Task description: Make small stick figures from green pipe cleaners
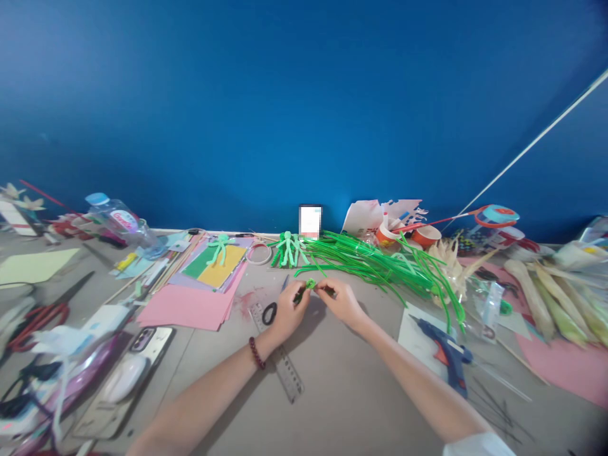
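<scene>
Head view: both hands (291, 306) pinch a small, rounded green piece (310, 284), texture blurred.

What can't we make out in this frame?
All in the head view:
- Green piece: exact shape; small, partly covered by the fingertips of the left hand and right hand.
- Ruler: middle; hidden under the left wrist.
- Black-handled scissors: full outline; left hand overlaps them.
- Screen: text; blurred.
- White sleeve: its remainder; cut off by the bottom edge.
</scene>
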Demonstrator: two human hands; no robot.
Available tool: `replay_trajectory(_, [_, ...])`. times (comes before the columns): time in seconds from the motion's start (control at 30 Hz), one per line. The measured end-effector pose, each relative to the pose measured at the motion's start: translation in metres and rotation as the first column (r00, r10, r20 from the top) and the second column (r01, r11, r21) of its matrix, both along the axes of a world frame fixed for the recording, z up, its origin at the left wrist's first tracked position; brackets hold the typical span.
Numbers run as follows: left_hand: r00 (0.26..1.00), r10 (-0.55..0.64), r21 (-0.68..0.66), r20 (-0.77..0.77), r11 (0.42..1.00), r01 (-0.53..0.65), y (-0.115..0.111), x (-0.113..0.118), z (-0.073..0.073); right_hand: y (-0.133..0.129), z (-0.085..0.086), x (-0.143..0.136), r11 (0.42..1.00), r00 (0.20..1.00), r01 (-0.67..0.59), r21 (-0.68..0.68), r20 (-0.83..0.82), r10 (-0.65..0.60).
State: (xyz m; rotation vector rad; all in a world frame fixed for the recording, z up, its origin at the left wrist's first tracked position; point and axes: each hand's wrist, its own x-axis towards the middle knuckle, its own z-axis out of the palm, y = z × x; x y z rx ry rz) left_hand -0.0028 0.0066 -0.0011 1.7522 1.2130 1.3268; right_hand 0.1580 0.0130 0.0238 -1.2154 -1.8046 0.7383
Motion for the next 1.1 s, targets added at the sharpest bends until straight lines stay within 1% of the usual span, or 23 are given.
replay_trajectory(0.07, [0.992,-0.014,-0.111,0.126,0.993,0.028,0.001,0.002,0.002,-0.002,0.0,0.0,0.999,1.0,0.006,0.052,0.028,-0.008])
replay_trajectory(0.13, [0.962,-0.052,-0.212,0.268,0.971,0.111,0.004,0.003,0.004,-0.004,0.002,0.0,0.995,0.998,0.007,0.1,0.056,-0.013])
replay_trajectory(0.23, [0.894,-0.128,-0.285,0.429,0.92,0.268,0.008,0.003,0.009,-0.008,0.008,0.0,0.99,0.995,0.009,0.14,0.099,-0.023])
replay_trajectory(0.3, [0.847,-0.142,-0.333,0.512,0.876,0.348,0.009,0.002,0.011,-0.01,0.014,0.0,0.988,0.993,0.01,0.151,0.111,-0.027])
replay_trajectory(0.37, [0.814,-0.147,-0.362,0.562,0.841,0.402,0.009,0.001,0.012,-0.012,0.02,-0.001,0.989,0.994,0.019,0.146,0.103,-0.035])
replay_trajectory(0.43, [0.796,-0.159,-0.371,0.584,0.82,0.435,0.008,0.001,0.013,-0.013,0.026,0.0,0.995,0.998,0.037,0.093,0.053,-0.042])
replay_trajectory(0.5, [0.784,-0.167,-0.376,0.599,0.806,0.458,0.007,0.001,0.015,-0.012,0.03,0.0,0.998,0.998,0.038,-0.055,-0.039,-0.04])
replay_trajectory(0.57, [0.77,-0.17,-0.388,0.615,0.785,0.483,0.005,0.001,0.018,-0.011,0.032,0.001,0.977,0.988,0.01,-0.212,-0.148,-0.043])
replay_trajectory(0.6, [0.766,-0.173,-0.395,0.619,0.774,0.494,0.004,0.001,0.02,-0.01,0.032,0.002,0.966,0.981,-0.004,-0.26,-0.191,-0.047])
replay_trajectory(0.63, [0.765,-0.177,-0.406,0.619,0.762,0.504,0.003,0.001,0.022,-0.01,0.033,0.003,0.961,0.974,-0.011,-0.275,-0.22,-0.051])
replay_trajectory(0.67, [0.767,-0.18,-0.417,0.616,0.752,0.511,0.003,0.002,0.024,-0.009,0.033,0.003,0.967,0.971,-0.011,-0.255,-0.234,-0.05])
replay_trajectory(0.73, [0.774,-0.178,-0.434,0.608,0.742,0.511,0.001,0.003,0.027,-0.009,0.035,0.004,0.988,0.977,0.001,-0.152,-0.208,-0.033])
replay_trajectory(0.83, [0.788,-0.177,-0.442,0.589,0.746,0.498,-0.002,0.005,0.032,-0.011,0.037,0.004,0.998,0.996,0.038,0.044,-0.088,-0.034])
replay_trajectory(0.9, [0.798,-0.185,-0.438,0.574,0.754,0.489,-0.004,0.007,0.034,-0.012,0.037,0.004,0.99,0.998,0.056,0.129,-0.033,-0.052])
replay_trajectory(1.0, [0.804,-0.195,-0.436,0.563,0.756,0.488,-0.006,0.009,0.037,-0.014,0.037,0.004,0.983,0.999,0.04,0.181,-0.002,-0.04])
replay_trajectory(1.1, [0.798,-0.185,-0.438,0.574,0.754,0.49,-0.008,0.01,0.038,-0.014,0.037,0.002,0.984,0.999,0.032,0.174,-0.006,-0.032])
